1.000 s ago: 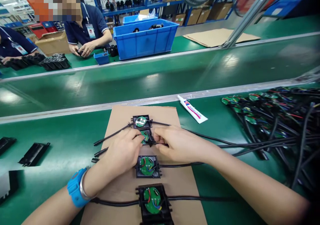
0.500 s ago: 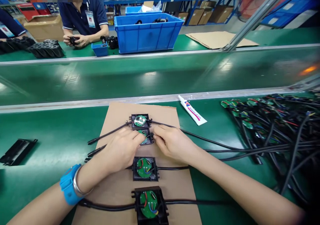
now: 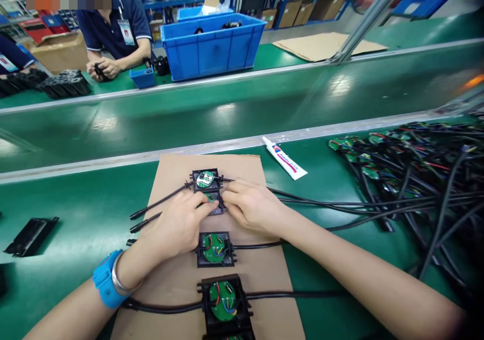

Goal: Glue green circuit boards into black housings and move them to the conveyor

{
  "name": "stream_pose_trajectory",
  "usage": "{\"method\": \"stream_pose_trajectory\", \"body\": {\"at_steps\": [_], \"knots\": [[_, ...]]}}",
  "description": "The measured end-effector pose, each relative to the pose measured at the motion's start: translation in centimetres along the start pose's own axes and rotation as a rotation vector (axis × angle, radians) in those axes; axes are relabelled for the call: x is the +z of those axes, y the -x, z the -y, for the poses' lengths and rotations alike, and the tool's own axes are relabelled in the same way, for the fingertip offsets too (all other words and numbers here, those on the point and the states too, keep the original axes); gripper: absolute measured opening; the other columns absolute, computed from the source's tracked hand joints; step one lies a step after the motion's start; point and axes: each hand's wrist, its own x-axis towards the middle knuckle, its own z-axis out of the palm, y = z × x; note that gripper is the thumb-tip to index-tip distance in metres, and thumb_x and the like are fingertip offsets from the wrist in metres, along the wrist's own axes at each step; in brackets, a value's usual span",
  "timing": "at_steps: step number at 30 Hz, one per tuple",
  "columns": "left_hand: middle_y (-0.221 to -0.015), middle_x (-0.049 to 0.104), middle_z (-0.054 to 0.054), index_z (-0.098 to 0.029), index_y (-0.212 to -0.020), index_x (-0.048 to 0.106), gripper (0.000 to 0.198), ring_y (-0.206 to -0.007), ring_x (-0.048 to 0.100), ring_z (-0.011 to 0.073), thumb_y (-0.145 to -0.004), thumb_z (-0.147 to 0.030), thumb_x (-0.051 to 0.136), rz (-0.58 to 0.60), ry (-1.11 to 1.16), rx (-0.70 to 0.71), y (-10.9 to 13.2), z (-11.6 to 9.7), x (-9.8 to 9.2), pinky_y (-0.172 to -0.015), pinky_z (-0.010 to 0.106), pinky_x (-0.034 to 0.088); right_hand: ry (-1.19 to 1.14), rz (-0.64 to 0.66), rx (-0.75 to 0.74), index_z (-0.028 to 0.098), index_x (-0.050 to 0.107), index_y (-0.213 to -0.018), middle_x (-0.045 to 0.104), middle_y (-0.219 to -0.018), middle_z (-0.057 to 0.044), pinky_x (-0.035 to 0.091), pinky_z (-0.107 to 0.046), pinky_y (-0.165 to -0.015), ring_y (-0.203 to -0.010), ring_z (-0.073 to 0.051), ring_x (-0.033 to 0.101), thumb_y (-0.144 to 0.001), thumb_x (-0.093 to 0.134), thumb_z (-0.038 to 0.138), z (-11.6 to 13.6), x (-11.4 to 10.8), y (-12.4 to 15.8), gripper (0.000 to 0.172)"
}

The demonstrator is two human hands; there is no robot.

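Note:
Several black plastic housings with round green circuit boards stand in a column on a cardboard sheet (image 3: pixel 260 274). My left hand (image 3: pixel 181 219) is closed, its thumb and forefinger on the circuit board (image 3: pixel 212 197) in the second housing from the back. My right hand (image 3: pixel 253 204) pinches the black cable at that housing's right edge; its fingertips hide the exact grip. Just behind lies the rearmost housing (image 3: pixel 205 180), its board silvery on top. Nearer to me are another housing (image 3: pixel 215 249) and a larger-looking one (image 3: pixel 226 302), with coloured wires on their boards.
A pile of cabled circuit boards (image 3: pixel 416 179) covers the right side. A white tube (image 3: pixel 284 158) lies beyond the cardboard, and a black housing (image 3: pixel 31 236) lies at left. Across the green divider, a co-worker (image 3: pixel 117 32) handles a black part beside a blue bin (image 3: pixel 212 48).
The view has tilted and shifted slightly. Both hands stay at the second housing, with the left fingers moved a little across its board. The right hand keeps its pinch at the edge.

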Motion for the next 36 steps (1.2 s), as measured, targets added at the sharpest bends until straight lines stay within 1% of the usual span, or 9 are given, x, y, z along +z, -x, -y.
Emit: {"method": "stream_pose_trajectory", "body": {"at_steps": [8, 14, 17, 19, 21, 24, 27, 32, 36], "knots": [[-0.118, 0.055, 0.011, -0.014, -0.133, 0.048, 0.057, -0.099, 0.051, 0.0248, -0.078, -0.002, 0.042, 0.038, -0.071, 0.006, -0.3, 0.0, 0.0, -0.09, 0.043, 0.045, -0.217, -0.133, -0.055, 0.012, 0.065, -0.084, 0.06, -0.084, -0.009, 0.042, -0.032, -0.077, -0.081, -0.018, 0.05, -0.089, 0.043, 0.015, -0.8, 0.9, -0.1, 0.023], [-0.116, 0.058, 0.011, -0.014, -0.133, 0.049, 0.057, -0.097, 0.052, 0.0249, -0.078, -0.003, 0.044, 0.095, -0.095, 0.021, -0.3, -1.0, -1.0, -0.088, 0.043, 0.044, -0.287, 0.011, -0.048, 0.015, 0.067, -0.077, 0.063, -0.082, -0.006, 0.042, -0.03, -0.074, -0.08, -0.018, 0.052, -0.084, 0.048, 0.011, -0.8, -0.7, -0.2, 0.02], [-0.118, 0.057, 0.01, -0.017, -0.131, 0.051, 0.048, -0.104, 0.051, 0.0244, -0.084, -0.009, 0.044, -0.022, 0.029, -0.018, 0.1, -0.2, -1.5, -0.09, 0.042, 0.043, -0.286, -0.015, 0.003, 0.016, 0.069, -0.084, 0.065, -0.082, -0.005, 0.043, -0.032, -0.077, -0.083, -0.019, 0.054, -0.084, 0.052, 0.015, -1.5, -1.6, -0.2, 0.017], [-0.117, 0.057, 0.012, -0.015, -0.125, 0.054, 0.039, -0.105, 0.051, 0.0249, -0.087, -0.015, 0.046, -0.175, 0.059, -0.16, 0.1, 1.3, -1.6, -0.09, 0.043, 0.044, -0.218, -0.139, 0.101, 0.015, 0.067, -0.093, 0.065, -0.088, -0.008, 0.043, -0.036, -0.082, -0.091, -0.022, 0.054, -0.085, 0.053, 0.02, -2.1, -1.3, -0.4, 0.016], [-0.107, 0.059, 0.013, -0.011, -0.111, 0.059, 0.027, -0.102, 0.053, 0.0262, -0.086, -0.019, 0.053, -0.238, 0.041, -0.323, -0.2, 2.9, -1.7, -0.089, 0.043, 0.045, -0.167, -0.205, 0.183, 0.012, 0.062, -0.096, 0.064, -0.093, -0.011, 0.043, -0.039, -0.084, -0.094, -0.024, 0.053, -0.085, 0.054, 0.022, -2.6, -0.6, -0.8, 0.017], [-0.092, 0.064, 0.009, -0.013, -0.092, 0.059, 0.011, -0.089, 0.059, 0.0243, -0.084, -0.021, 0.057, -0.139, 0.048, -0.462, -0.7, 4.3, -2.1, -0.08, 0.039, 0.049, -0.18, -0.179, 0.19, 0.011, 0.058, -0.094, 0.063, -0.093, -0.012, 0.045, -0.036, -0.081, -0.091, -0.022, 0.056, -0.088, 0.045, 0.018, -2.4, -0.1, -1.1, 0.016], [-0.09, 0.068, 0.005, -0.017, -0.094, 0.059, 0.012, -0.08, 0.063, 0.0201, -0.09, -0.021, 0.048, -0.127, 0.099, -0.508, -0.8, 4.4, -3.1, -0.073, 0.033, 0.049, -0.114, -0.149, 0.175, 0.011, 0.057, -0.096, 0.062, -0.095, -0.013, 0.044, -0.033, -0.075, -0.088, -0.022, 0.057, -0.092, 0.035, 0.02, -1.3, -1.6, -1.0, 0.024], [-0.097, 0.071, 0.005, -0.02, -0.093, 0.065, 0.02, -0.088, 0.065, 0.0211, -0.094, -0.027, 0.046, -0.122, -0.005, -0.453, -1.1, 4.1, -4.6, -0.075, 0.031, 0.049, 0.073, 0.007, 0.135, 0.013, 0.059, -0.084, 0.062, -0.083, -0.011, 0.038, -0.033, -0.067, -0.076, -0.02, 0.056, -0.094, 0.032, 0.023, 0.5, -5.1, -1.5, 0.03], [-0.094, 0.07, 0.005, -0.019, -0.092, 0.067, 0.024, -0.082, 0.066, 0.0218, -0.095, -0.029, 0.045, -0.043, -0.127, -0.426, -1.4, 4.0, -4.4, -0.067, 0.03, 0.049, 0.112, 0.106, 0.042, 0.013, 0.058, -0.083, 0.064, -0.083, -0.01, 0.035, -0.032, -0.066, -0.074, -0.019, 0.055, -0.09, 0.036, 0.016, 0.6, -5.5, -2.9, 0.024]]}}
